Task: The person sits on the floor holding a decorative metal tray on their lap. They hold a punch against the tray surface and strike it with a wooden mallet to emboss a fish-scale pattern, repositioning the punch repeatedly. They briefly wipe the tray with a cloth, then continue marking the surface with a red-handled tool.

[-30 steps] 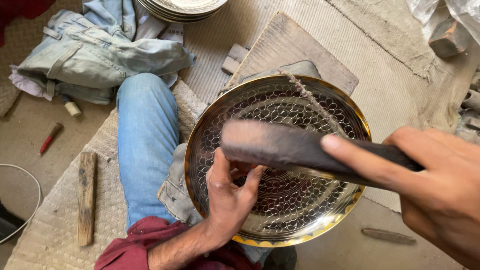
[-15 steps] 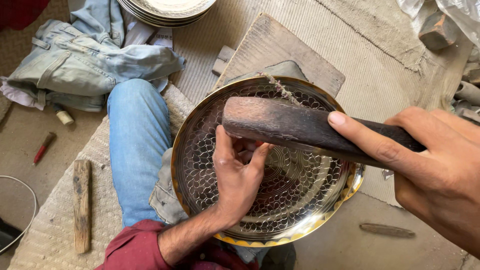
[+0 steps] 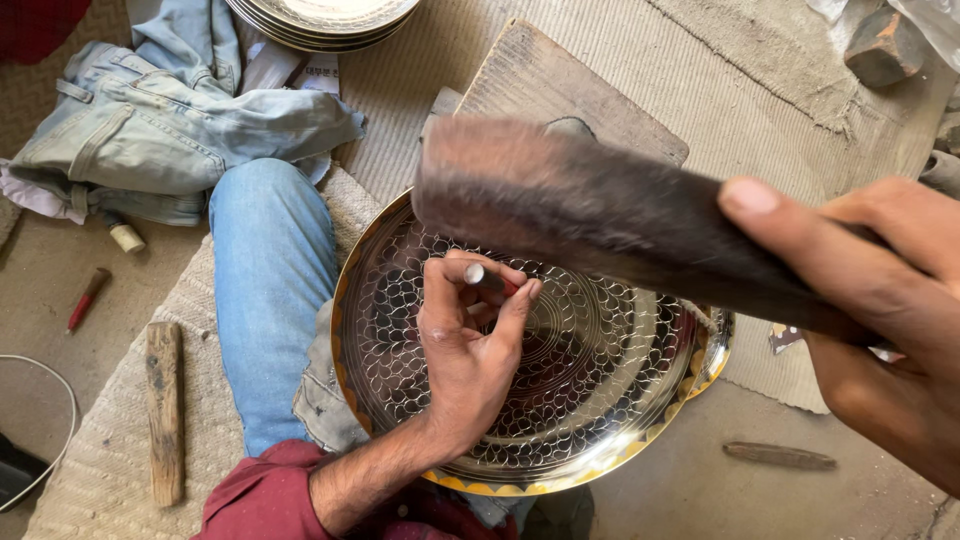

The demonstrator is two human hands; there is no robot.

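A round shiny metal plate (image 3: pixel 600 400) with a scale-like engraved pattern and a gold rim rests on my lap. My left hand (image 3: pixel 465 350) sits on the plate and pinches a small metal punch (image 3: pixel 482 277) upright between thumb and fingers. Raised above the plate, my right hand (image 3: pixel 870 310) grips a dark wooden mallet (image 3: pixel 590 210), which is blurred and covers the plate's upper part.
A wooden board (image 3: pixel 565 85) lies beyond the plate. A stack of plates (image 3: pixel 320 20) and crumpled jeans (image 3: pixel 150 130) are at the top left. Wooden sticks (image 3: pixel 165 410) (image 3: pixel 780 457) and a red-handled tool (image 3: pixel 85 298) lie on the floor and mat.
The mallet has risen toward the camera and now looks larger and blurred. The punch's top shows between my left fingers, where the mallet covered it before.
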